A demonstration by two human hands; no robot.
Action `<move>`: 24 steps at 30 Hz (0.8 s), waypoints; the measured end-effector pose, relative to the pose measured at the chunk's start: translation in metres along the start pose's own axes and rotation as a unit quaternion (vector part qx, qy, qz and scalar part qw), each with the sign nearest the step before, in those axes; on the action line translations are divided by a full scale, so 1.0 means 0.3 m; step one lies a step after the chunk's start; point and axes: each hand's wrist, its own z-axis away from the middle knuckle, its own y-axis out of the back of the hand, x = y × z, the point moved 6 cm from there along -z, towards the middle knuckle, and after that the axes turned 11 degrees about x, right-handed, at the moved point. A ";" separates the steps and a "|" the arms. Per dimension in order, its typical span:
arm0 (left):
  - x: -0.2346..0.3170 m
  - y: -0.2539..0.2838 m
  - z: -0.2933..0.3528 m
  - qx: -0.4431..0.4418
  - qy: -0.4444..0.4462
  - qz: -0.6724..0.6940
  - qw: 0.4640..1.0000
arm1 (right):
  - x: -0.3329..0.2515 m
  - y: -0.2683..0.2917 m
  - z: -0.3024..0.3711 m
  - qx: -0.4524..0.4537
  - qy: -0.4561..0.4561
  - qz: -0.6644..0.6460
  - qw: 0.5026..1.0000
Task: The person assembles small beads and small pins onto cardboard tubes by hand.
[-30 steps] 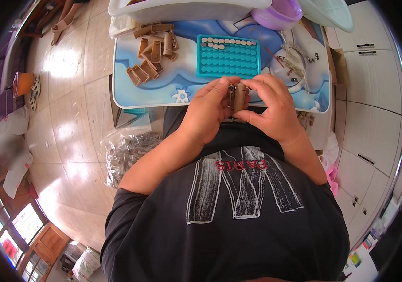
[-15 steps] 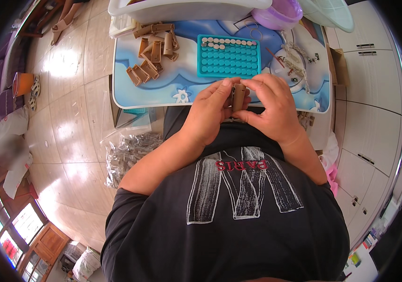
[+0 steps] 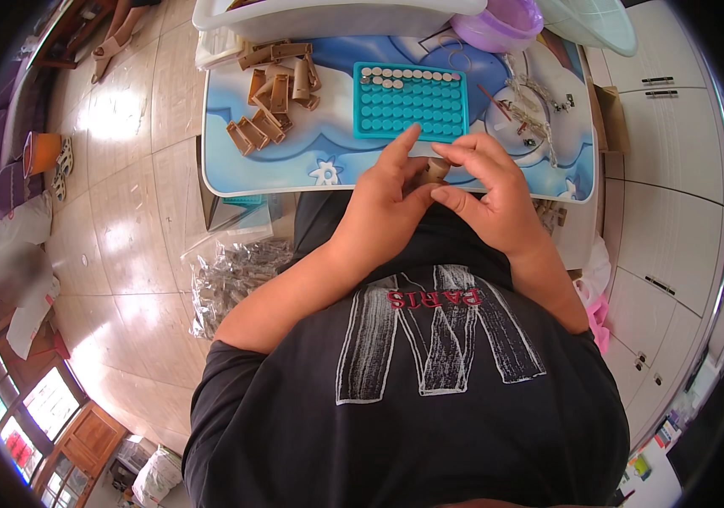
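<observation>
A small brown plastic casing [image 3: 435, 170] sits between my two hands at the table's near edge. My left hand [image 3: 383, 203] is closed round its left side, index finger stretched upward, and covers much of it. The thumb and fingers of my right hand [image 3: 501, 195] pinch it from the right. Beyond my hands lies a teal tray [image 3: 413, 113] with rows of round wells. White round pieces [image 3: 412, 74] fill its back row, with several more in the second. Loose brown casings [image 3: 280, 95] are piled at the left of the table.
Thin wires with small metal parts [image 3: 535, 106] lie on the blue-white table [image 3: 341, 157] at right. A white tub [image 3: 336, 21] and purple basin [image 3: 501, 25] stand at the back. Below left is a clear bag of parts [image 3: 235, 284]; white cabinets [image 3: 671, 144] line the right.
The casing has tipped from upright, and less of it shows. My left index finger has lifted away upward, and my right thumb has moved up along the casing.
</observation>
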 end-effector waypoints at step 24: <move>0.039 0.002 0.002 -0.037 0.045 -0.004 0.998 | 0.117 -0.053 0.070 0.060 -0.271 -0.383 0.881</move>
